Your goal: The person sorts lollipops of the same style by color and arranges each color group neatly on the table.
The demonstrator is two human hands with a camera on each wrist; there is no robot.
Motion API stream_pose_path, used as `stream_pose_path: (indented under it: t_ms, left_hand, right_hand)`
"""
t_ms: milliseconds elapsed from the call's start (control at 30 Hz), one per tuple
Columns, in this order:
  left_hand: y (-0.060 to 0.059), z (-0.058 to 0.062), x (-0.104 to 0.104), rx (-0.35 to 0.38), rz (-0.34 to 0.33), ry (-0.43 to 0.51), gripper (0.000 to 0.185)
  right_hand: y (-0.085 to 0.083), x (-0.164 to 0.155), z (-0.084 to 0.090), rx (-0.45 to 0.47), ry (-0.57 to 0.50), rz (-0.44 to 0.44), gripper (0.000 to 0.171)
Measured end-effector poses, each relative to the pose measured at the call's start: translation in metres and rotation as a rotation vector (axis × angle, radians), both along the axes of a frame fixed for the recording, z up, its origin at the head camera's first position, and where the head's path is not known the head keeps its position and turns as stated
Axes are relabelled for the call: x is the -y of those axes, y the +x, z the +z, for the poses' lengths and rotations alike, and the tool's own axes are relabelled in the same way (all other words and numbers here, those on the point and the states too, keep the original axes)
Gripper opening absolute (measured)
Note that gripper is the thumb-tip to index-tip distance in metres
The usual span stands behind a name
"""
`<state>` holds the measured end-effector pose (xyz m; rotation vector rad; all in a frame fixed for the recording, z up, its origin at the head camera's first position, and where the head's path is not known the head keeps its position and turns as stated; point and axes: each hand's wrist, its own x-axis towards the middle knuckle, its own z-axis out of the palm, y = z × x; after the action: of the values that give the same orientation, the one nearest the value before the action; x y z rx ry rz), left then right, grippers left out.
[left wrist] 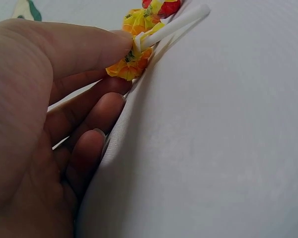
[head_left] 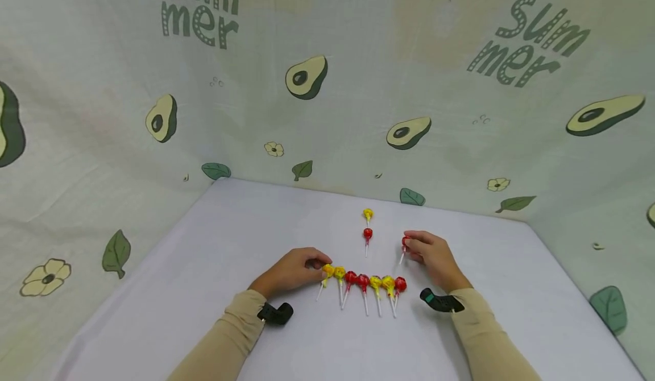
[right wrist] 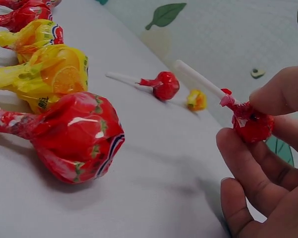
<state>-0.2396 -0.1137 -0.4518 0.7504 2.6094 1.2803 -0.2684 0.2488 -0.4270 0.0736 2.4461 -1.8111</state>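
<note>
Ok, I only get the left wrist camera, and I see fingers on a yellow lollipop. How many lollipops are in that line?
Observer: Seven in the row: yellow, yellow, red, red, yellow, yellow, red. The left hand pinches the leftmost yellow lollipop.
Operator: What's the other hand doing?
Observer: The right hand pinches a red lollipop by its wrapped head, off to the right of the row.
Operator: Any more sweets?
Observer: Two lie apart behind the row: a loose red one and, farther back, a loose yellow one.
</note>
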Motion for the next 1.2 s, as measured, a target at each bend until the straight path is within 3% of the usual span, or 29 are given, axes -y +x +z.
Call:
stream_pose_path:
  t_ms: [500,1200]
  left_hand:
    - [0.0,0.001,0.002,-0.005,0.009,-0.008,0.026]
    - [0.001,0.002,-0.002,0.009,0.019,-0.014,0.025]
  right_hand:
    - [-0.023,0.011,0.001,0.047,0.023,-0.008,0.045]
    - [-0.049,0.037,-0.003,-0.012,0.161,0.044,0.034]
